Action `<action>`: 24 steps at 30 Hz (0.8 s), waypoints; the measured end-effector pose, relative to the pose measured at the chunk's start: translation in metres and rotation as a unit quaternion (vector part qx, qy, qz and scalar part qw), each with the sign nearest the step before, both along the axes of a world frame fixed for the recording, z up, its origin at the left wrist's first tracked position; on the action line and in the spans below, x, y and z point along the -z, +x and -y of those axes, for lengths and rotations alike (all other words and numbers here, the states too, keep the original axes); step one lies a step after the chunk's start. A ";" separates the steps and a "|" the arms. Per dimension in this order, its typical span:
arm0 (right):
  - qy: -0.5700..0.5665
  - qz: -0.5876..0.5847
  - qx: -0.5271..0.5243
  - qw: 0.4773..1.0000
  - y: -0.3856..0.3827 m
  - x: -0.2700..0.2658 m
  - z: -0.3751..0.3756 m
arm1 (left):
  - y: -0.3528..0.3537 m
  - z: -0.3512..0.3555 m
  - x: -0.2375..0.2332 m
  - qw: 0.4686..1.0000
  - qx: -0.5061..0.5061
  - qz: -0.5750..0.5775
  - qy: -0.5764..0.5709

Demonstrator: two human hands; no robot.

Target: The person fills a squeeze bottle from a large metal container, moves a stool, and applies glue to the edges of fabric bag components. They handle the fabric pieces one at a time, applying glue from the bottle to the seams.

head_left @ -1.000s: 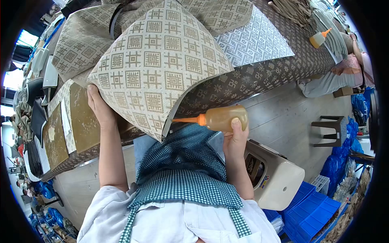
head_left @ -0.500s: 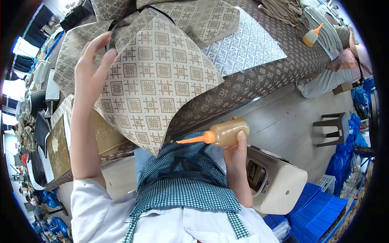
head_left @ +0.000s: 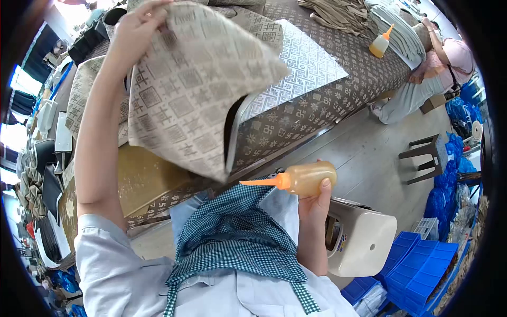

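My left hand (head_left: pixel 138 30) is raised at the upper left, its fingers closed on the upper edge of a beige patterned sheet (head_left: pixel 182 100). The sheet hangs in a bend, lifted off the table, and its right corner is smeared by motion. In my right hand (head_left: pixel 316 205) lies a squeeze bottle (head_left: pixel 311 178) of amber liquid, on its side, the long orange nozzle pointing left. The nozzle tip is apart from the sheet's lower corner. A white sheet with a grey pattern (head_left: pixel 301 68) lies flat on the table behind.
The table (head_left: pixel 296 119) has a brown patterned cover. Another orange-tipped bottle (head_left: pixel 379 45) stands by stacked grey cloth (head_left: pixel 398 31). A person (head_left: pixel 449 63) sits at the far right. Nearby are a beige stool (head_left: pixel 364 240), a dark stool (head_left: pixel 425 158) and blue crates (head_left: pixel 422 269).
My left hand, open half a second ago, has closed on the patterned sheet and lifted it up and away. My right hand with the bottle has shifted slightly right.
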State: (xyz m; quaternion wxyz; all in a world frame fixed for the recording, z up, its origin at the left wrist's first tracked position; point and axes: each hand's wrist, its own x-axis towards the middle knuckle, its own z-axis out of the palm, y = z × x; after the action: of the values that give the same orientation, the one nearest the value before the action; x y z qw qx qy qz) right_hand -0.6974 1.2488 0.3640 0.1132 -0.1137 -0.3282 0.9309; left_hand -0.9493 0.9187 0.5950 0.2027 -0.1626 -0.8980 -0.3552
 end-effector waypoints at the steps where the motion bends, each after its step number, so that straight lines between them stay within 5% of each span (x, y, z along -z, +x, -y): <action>1: 0.005 -0.014 0.010 1.000 -0.002 -0.005 -0.001 | 0.012 0.001 -0.009 0.999 -0.014 -0.036 0.037; 5: 0.033 -0.052 0.069 0.996 -0.014 -0.014 -0.007 | 0.048 0.000 -0.001 0.972 -0.035 -0.165 0.161; 11: 0.074 -0.078 0.121 0.987 -0.018 -0.020 -0.022 | 0.088 -0.022 0.037 0.937 0.000 -0.295 0.186; 24: 0.323 -0.061 0.122 0.936 0.025 -0.029 -0.008 | 0.106 -0.031 0.048 0.939 0.021 -0.308 0.151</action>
State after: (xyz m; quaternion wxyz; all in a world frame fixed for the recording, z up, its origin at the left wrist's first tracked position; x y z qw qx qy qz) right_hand -0.6723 1.2573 0.3934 0.2759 -0.0529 -0.5875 0.7589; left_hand -0.8429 0.9498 0.5466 0.4841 -0.2503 -0.7236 -0.4236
